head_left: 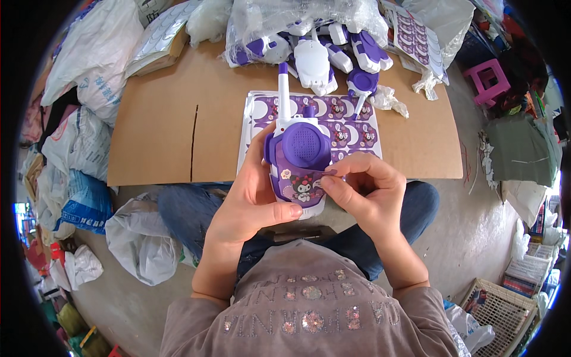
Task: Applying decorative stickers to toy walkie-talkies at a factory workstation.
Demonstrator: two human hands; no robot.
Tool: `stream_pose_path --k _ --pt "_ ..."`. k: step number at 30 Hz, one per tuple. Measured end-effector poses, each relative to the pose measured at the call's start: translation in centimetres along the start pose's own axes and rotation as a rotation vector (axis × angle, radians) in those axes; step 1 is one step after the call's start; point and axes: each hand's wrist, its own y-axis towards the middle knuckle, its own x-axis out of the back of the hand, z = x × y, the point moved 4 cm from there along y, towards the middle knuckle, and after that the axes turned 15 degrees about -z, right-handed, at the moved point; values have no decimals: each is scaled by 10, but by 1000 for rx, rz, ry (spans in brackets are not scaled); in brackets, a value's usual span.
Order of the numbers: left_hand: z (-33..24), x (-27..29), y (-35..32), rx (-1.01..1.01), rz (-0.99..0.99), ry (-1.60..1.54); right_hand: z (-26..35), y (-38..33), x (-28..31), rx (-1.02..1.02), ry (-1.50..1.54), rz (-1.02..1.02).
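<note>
A purple and white toy walkie-talkie (pixel 304 144) with a white antenna stands upright before me, over the table's near edge. My left hand (pixel 253 199) is wrapped round its left side and bottom, the thumb lying across the lower front. On the toy's front lies a purple cartoon sticker (pixel 302 188), its upper right edge lifted away from the surface. That raised edge is pinched between the thumb and forefinger of my right hand (pixel 366 187). Behind the toy, printed sticker sheets (pixel 357 135) are stacked on the cardboard.
Cardboard (pixel 160 131) covers the table, with a slit on its left. More white and purple toys (pixel 312 62) spill from a clear plastic bag (pixel 303 15) at the back. Crumpled paper (pixel 391 102) lies beside the sheets. A pink stool (pixel 489 81) stands at right, baskets (pixel 496 312) lower right.
</note>
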Motion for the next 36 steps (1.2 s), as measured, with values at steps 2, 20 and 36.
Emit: stream_pose_path --k 2,20,36 --pt "1 1 0 17 22 -14 0 0 0 1 -9 -2" --pt "3 -3 -3 -33 -26 15 9 1 -6 43 -98 -55" --pt "-16 -7 -3 -81 -33 54 17 10 -6 370 -213 -72"
